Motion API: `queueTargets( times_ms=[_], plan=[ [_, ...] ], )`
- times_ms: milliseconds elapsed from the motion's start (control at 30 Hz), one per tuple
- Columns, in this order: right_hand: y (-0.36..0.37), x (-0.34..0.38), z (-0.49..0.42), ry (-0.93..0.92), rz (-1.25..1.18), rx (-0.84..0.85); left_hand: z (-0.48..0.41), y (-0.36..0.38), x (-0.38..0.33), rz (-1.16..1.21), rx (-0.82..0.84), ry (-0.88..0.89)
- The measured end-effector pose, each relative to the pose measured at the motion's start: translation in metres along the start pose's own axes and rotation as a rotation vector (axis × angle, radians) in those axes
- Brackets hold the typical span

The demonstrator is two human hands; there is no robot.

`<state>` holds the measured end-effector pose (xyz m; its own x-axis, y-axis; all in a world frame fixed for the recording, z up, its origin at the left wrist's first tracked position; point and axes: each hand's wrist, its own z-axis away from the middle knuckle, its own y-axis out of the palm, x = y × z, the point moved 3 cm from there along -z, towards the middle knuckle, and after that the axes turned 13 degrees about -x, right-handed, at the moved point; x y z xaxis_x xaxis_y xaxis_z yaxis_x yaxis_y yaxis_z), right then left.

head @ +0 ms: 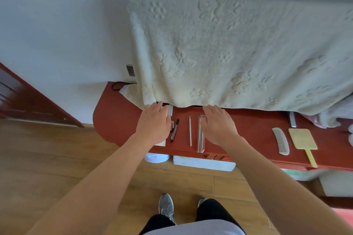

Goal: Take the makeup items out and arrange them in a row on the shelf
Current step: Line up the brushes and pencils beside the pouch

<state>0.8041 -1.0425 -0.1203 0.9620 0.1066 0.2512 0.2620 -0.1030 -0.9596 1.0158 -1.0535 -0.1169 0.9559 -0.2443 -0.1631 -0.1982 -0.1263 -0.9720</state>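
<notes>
Risk, as judged: slim dark makeup pencil (174, 129), thin white stick (190, 131) and clear plastic sleeve (200, 136), lying in a row on the red-brown wooden shelf (118, 120), easily rolled off its front edge by a careless sweep. Left hand (153, 124) flat, fingers straight, over a pale card (161, 143). Right hand (217, 124) flat, fingers spread, just beside the sleeve. Contact not discernible; nothing gripped.

Was a red-brown shelf (114, 116), rounded at its left end. Carried a dark pen (174, 129), a thin white stick (190, 131) and a clear packet (200, 137) side by side mid-shelf. Held a pale comb (280, 141) and yellow paddle (302, 141) well right, handle overhanging the near edge. Bore a cream cloth (229, 53) along the far edge.
</notes>
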Motion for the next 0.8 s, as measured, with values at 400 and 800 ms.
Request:
queueTargets(
  times_ms=[400, 800],
  plan=[
    [0.05, -0.033, 0.006, 0.252, -0.057, 0.075, -0.037, 0.067, -0.029, 0.052, 0.129, 0.092],
    [0.121, -0.047, 0.016, 0.254, -0.209, 0.141, -0.029, 0.137, -0.055, 0.286, 0.23, -0.051]
  ],
)
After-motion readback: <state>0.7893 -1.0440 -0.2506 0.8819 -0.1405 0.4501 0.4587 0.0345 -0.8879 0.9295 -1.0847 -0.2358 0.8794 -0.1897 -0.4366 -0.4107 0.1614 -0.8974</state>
